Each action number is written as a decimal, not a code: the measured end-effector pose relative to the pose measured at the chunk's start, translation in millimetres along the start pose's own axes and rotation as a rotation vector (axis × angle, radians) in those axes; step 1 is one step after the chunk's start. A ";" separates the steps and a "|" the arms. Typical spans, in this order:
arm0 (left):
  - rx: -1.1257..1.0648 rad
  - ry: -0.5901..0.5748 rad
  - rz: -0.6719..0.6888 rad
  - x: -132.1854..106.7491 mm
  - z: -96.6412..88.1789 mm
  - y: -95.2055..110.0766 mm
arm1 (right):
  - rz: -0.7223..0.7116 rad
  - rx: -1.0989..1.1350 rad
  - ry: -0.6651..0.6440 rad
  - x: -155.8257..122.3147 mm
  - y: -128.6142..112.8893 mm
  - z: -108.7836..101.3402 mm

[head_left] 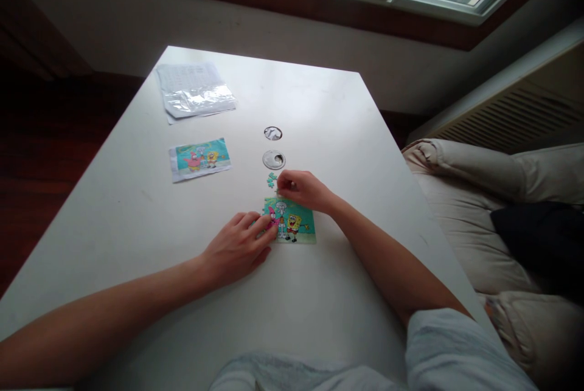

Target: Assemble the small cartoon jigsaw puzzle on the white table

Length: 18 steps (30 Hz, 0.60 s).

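Observation:
A small jigsaw puzzle (301,214) with cartoon figures on a teal background lies mostly assembled on the white table. My left hand (241,238) rests over its left edge, fingers stretched out and touching it, covering part of the pink figure. Just beyond the puzzle's upper edge, my right hand (302,189) is closed in a pinch; anything between its fingertips is too small or hidden to make out. Beside those fingertips lie several loose teal puzzle pieces (271,180).
A printed reference picture (203,157) lies on the table (137,214) to the left. Behind it are papers in a clear plastic sleeve (196,92). Two round inserts, a far one (272,133) and a near one (274,160), are set in the tabletop. A cushioned seat (456,214) stands right.

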<state>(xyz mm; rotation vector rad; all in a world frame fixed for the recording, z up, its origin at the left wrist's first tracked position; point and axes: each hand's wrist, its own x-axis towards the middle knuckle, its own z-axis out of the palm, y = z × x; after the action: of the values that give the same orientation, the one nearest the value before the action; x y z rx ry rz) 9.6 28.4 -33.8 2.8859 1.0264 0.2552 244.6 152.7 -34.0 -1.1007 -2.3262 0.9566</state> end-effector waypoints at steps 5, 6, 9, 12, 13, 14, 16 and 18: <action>-0.013 0.010 -0.005 1.5 -2.0 0.1 | -0.038 0.159 0.016 -1.2 -17.1 22.0; -0.016 0.007 -0.006 1.9 -2.5 0.1 | -0.055 0.149 0.025 -0.9 -19.3 26.1; -0.016 -0.009 -0.009 2.6 -3.6 0.2 | -0.136 0.072 0.038 1.0 -21.9 35.1; -0.013 -0.024 -0.013 2.7 -3.8 0.3 | -0.167 0.018 0.047 2.8 -21.0 39.1; -0.012 -0.026 -0.013 2.6 -3.6 0.4 | -0.163 0.015 0.050 3.2 -20.6 39.5; -0.011 -0.028 -0.011 2.6 -3.4 0.4 | -0.159 0.014 0.053 3.5 -20.4 39.5; -0.008 -0.026 -0.007 2.5 -3.0 0.3 | -0.161 0.005 0.051 4.0 -20.2 39.0; -0.006 -0.016 -0.003 2.3 -2.4 0.1 | -0.167 -0.014 0.050 4.6 -20.3 38.1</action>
<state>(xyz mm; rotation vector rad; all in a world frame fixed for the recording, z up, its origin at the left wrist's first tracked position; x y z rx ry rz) 11.0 29.8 -31.1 2.8763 1.0257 0.2343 208.6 131.3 -45.3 -0.9080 -2.3450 0.8427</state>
